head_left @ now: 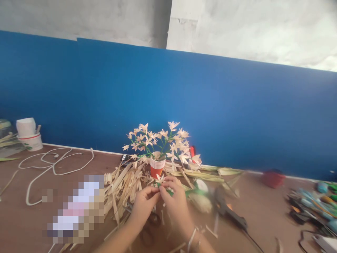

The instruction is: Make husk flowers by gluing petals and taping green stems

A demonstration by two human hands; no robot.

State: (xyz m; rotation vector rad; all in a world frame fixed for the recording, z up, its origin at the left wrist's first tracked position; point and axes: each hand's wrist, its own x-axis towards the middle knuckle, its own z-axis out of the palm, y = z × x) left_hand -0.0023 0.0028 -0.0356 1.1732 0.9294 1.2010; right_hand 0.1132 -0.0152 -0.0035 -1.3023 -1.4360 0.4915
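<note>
My left hand [145, 203] and my right hand [176, 197] meet above the table, fingertips pinched together on the green stem of a small cream flower [160, 179] that looks made of dried husk. A green strip [189, 192] runs from my right hand toward a white roll [201, 185], blurred. Just behind my hands stands a red and white paper cup [157, 166] with several green-stemmed flowers [179, 142] of the same kind. Dark-handled scissors [150, 225] lie below my wrists, partly hidden and blurred.
Dry husk strips [122, 189] are heaped left of the cup. On the right lie a glue gun [229, 211] with its cord, a red container [273, 178] and a colourful pile [313, 203]. A white cable [56, 163] and paper cups [31, 141] are at left. A blue panel [210, 105] backs the table.
</note>
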